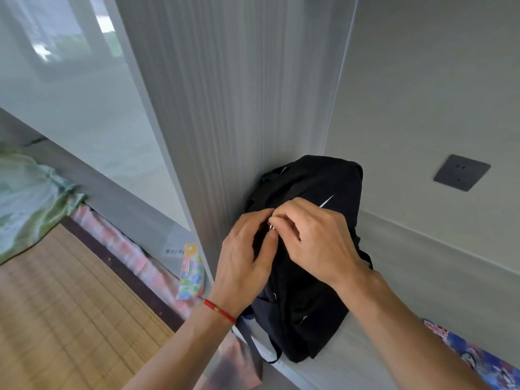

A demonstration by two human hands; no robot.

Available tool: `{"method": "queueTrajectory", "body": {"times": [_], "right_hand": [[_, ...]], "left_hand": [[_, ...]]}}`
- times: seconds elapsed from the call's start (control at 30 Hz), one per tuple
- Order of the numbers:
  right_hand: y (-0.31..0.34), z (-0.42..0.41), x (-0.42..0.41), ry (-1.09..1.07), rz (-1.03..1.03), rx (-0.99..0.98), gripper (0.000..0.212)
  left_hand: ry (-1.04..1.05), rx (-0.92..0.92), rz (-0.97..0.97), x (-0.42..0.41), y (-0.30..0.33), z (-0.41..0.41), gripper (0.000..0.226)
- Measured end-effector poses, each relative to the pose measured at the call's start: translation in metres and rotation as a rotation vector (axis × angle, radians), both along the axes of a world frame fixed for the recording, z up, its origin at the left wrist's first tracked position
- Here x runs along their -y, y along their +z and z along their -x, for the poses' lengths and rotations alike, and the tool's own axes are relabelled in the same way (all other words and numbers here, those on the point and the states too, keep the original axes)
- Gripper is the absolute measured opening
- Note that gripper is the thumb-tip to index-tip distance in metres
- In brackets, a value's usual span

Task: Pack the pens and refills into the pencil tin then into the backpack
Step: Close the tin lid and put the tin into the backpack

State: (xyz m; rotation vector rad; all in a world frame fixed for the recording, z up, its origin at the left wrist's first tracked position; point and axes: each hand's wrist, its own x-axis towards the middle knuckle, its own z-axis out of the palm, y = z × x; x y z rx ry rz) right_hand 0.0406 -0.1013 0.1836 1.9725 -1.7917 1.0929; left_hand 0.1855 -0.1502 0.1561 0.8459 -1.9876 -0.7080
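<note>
A black backpack (315, 178) stands on a pale desk (408, 277), leaning into the corner by a grey wall panel. Both hands are on its front. My right hand (315, 243) pinches a small silver zipper pull (271, 226) between thumb and forefinger. My left hand (242, 260), with a red cord at the wrist, grips the black fabric right beside the pull. At the desk's near right edge lies a tin with a colourful cartoon print (478, 358), partly behind my right forearm. No pens or refills are in sight.
A dark wall socket (461, 172) sits on the wall to the right. Left of the desk lies a bed with a bamboo mat (70, 319), a green blanket (25, 198) and a small flowery packet (191, 273) against the window ledge.
</note>
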Motion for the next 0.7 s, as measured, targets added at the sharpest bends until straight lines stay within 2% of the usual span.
{"method": "queueTrajectory", "body": {"times": [0.07, 0.27, 0.4, 0.57, 0.7], "right_hand": [[0.008, 0.009, 0.006, -0.013, 0.01, 0.024, 0.014], [0.026, 0.029, 0.016, -0.005, -0.002, 0.204, 0.013], [0.033, 0.056, 0.024, -0.121, 0.018, 0.343, 0.015], [0.031, 0.109, 0.024, -0.256, -0.005, 0.568, 0.018], [0.03, 0.126, 0.019, -0.199, -0.029, 0.68, 0.019]], "left_hand": [[-0.018, -0.006, 0.009, 0.004, 0.006, 0.007, 0.034], [-0.047, -0.027, -0.079, 0.021, 0.031, 0.025, 0.021], [-0.059, -0.016, -0.2, 0.029, 0.036, 0.028, 0.02], [-0.036, 0.112, -0.141, 0.035, 0.037, 0.012, 0.013], [-0.022, 0.165, -0.096, 0.035, 0.057, 0.037, 0.017]]}}
